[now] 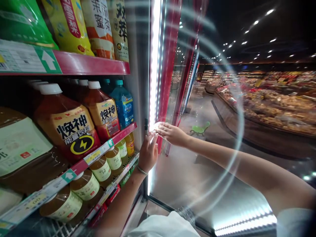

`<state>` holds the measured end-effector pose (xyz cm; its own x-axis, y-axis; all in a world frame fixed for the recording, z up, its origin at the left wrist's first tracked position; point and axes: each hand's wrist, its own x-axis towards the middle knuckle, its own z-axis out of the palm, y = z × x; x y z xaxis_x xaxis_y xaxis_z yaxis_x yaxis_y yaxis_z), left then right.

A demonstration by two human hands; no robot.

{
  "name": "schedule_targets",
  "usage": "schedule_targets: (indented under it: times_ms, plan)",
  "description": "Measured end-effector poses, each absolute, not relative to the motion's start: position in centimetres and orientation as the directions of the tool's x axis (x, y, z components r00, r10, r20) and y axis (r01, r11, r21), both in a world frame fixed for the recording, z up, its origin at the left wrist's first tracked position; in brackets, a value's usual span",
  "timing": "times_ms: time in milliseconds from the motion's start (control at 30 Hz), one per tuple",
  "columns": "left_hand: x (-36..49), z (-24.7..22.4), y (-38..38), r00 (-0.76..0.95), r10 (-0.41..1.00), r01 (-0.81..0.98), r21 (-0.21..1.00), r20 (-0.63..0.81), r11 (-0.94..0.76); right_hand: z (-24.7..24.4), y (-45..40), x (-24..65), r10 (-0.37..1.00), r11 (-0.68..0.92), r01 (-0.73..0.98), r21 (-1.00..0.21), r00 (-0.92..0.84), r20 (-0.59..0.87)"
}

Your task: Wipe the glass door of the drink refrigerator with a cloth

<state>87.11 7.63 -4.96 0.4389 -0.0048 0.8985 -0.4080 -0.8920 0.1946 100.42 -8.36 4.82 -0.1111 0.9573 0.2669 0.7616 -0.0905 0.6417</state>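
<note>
My left hand (148, 150) reaches up to the bright vertical light strip (153, 82) on the cooler's side frame. Its fingers are stretched upward, and a thin band circles the wrist. From the other side my right hand (171, 134) comes in with straight fingers lying against the strip. Both sets of fingertips meet at about the same height and almost touch. Glare washes them out, so any small thing between them cannot be made out. Left of the hands, brown drink bottles (71, 125) and a blue bottle (124, 102) stand on the shelf.
Red shelf edges (98, 67) with price tags cross the cooler. Smaller bottles (115, 161) sit on a lower rack. A red door frame (169, 65) stands right of the strip. Beyond are a green stool (199, 128) and a long display counter (266, 105).
</note>
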Motion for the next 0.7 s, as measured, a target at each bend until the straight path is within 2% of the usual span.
schedule_targets:
  times_ms: [67, 133, 200, 267, 367, 433, 500, 567, 700]
  plan:
    - [86.8, -5.7, 7.7, 0.46, -0.006, -0.418, 0.211, 0.888, -0.884, 6.0, -8.2, 100.7, 0.948, -0.137, 0.77, 0.623, -0.08, 0.308]
    - [86.7, -6.5, 7.6, 0.479, 0.018, -0.416, 0.245, 0.878, -0.876, 6.9, -8.0, 100.9, 0.911, -0.239, 0.788, 0.568, -0.02, 0.412]
    - [86.6, -7.3, 7.5, 0.489, 0.046, -0.416, 0.279, 0.871, -0.866, 5.9, -7.6, 100.7, 0.865, -0.325, 0.804, 0.499, 0.04, 0.5]
    - [86.4, -8.2, 7.3, 0.49, 0.063, -0.426, 0.301, 0.869, -0.853, 2.5, -7.4, 100.0, 0.843, -0.363, 0.819, 0.443, 0.086, 0.531]
    - [85.8, -9.5, 7.3, 0.474, 0.062, -0.447, 0.301, 0.878, -0.843, -5.4, -7.7, 98.3, 0.858, -0.342, 0.854, 0.392, 0.114, 0.5]
    - [85.3, -10.2, 7.5, 0.468, 0.064, -0.446, 0.298, 0.881, -0.844, -10.2, -8.0, 97.3, 0.874, -0.319, 0.86, 0.399, 0.104, 0.474]
    - [84.8, -10.8, 7.9, 0.479, 0.064, -0.437, 0.301, 0.876, -0.847, -12.8, -8.3, 96.9, 0.883, -0.302, 0.86, 0.412, 0.09, 0.46]
    - [84.5, -11.2, 8.3, 0.492, 0.064, -0.433, 0.307, 0.868, -0.848, -12.6, -8.3, 97.1, 0.889, -0.283, 0.867, 0.411, 0.076, 0.453]
    - [84.4, -12.0, 8.3, 0.509, 0.097, -0.409, 0.34, 0.855, -0.847, -8.2, -7.9, 98.6, 0.841, -0.345, 0.861, 0.374, 0.107, 0.53]
